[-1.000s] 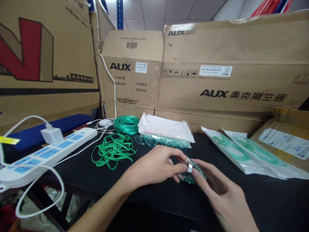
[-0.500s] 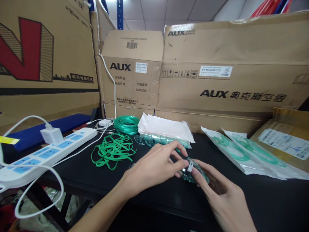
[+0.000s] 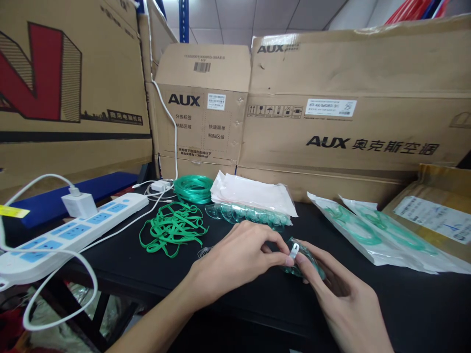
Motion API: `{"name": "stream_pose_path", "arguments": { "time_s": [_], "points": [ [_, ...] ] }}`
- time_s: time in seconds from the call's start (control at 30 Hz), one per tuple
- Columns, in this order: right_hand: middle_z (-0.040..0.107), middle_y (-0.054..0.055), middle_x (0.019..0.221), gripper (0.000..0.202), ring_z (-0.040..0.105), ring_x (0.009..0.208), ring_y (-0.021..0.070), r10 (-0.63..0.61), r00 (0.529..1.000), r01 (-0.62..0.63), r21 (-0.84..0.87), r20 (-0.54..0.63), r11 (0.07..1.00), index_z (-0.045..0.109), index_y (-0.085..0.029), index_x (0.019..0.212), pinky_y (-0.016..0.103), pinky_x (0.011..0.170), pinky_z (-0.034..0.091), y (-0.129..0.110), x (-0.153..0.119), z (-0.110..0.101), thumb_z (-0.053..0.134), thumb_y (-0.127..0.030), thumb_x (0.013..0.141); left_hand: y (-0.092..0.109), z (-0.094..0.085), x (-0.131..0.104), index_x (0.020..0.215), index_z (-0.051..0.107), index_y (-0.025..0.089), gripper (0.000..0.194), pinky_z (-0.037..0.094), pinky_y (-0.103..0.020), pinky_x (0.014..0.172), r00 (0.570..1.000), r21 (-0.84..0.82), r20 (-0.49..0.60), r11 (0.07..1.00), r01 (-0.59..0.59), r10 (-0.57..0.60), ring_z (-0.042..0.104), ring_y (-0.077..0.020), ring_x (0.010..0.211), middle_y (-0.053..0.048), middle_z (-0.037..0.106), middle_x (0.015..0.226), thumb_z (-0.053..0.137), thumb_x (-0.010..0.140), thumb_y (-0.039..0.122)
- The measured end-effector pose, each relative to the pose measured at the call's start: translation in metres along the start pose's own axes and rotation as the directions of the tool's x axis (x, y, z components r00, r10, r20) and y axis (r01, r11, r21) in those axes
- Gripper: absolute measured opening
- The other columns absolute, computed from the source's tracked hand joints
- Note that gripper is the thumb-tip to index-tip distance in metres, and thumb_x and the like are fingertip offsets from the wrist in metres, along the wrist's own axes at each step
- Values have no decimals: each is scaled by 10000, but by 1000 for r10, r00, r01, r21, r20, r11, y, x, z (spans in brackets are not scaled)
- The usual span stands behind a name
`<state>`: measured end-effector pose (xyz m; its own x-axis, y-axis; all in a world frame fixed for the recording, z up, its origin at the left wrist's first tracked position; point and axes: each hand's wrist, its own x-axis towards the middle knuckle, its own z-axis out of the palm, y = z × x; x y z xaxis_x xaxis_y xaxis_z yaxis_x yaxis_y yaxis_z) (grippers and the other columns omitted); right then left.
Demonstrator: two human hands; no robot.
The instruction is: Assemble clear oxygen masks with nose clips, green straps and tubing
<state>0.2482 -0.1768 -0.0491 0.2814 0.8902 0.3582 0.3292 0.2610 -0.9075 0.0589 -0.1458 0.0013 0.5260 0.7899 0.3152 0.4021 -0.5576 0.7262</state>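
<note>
A clear green mask (image 3: 307, 257) sits between both hands just above the black bench (image 3: 257, 294), near the middle of its front edge. Its long axis runs from upper left to lower right, the narrow end with the small metal strip (image 3: 293, 251) pointing up and left toward the left hand; the wider end is hidden under the right hand. The left hand (image 3: 231, 260) comes in from the lower left, forearm slanting up across the front edge, palm down, its fingers (image 3: 279, 247) curled and pinching the metal strip at the mask's narrow end. The right hand (image 3: 342, 299) comes in from the lower right, palm turned inward, its fingers wrapped around the mask body, with the thumb tip pressed beside the strip. So both hands are clenched on the mask. Toward the bench's back edge lie a row of nested masks (image 3: 246, 214) under a stack of white bags (image 3: 253, 193), with a coil of green tubing (image 3: 193, 189) just to the left. A loose heap of green straps (image 3: 172, 228) lies left of the left hand. A white power strip (image 3: 69, 233) runs along the left edge, and sealed packs (image 3: 368, 230) lie toward the right edge.
</note>
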Motion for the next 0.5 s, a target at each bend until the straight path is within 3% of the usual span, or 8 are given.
{"name": "stream_pose_path", "arguments": {
  "time_s": [0.27, 0.5],
  "points": [
    [802, 87, 1077, 402, 749, 996, 297, -70, 996, 72, -23, 63, 997, 825, -189, 995, 319, 875, 616, -6, 1, 0, 754, -502, 753, -2, 0, 0, 896, 788, 244, 137, 481, -269, 915, 990, 111, -63, 986, -121, 129, 700, -177, 1006, 23, 767, 1086, 685, 937, 324],
    [794, 76, 1129, 384, 741, 1023, 310, -100, 986, 107, -44, 131, 993, 827, -212, 1047, 356, 884, 612, -2, 2, -4, 749, -493, 798, -2, -3, -1, 904, 800, 263, 176, 489, -305, 902, 992, 154, -61, 983, -100, 110, 681, -202, 1079, 39, 720, 1237, 667, 950, 367]
  ]
}}
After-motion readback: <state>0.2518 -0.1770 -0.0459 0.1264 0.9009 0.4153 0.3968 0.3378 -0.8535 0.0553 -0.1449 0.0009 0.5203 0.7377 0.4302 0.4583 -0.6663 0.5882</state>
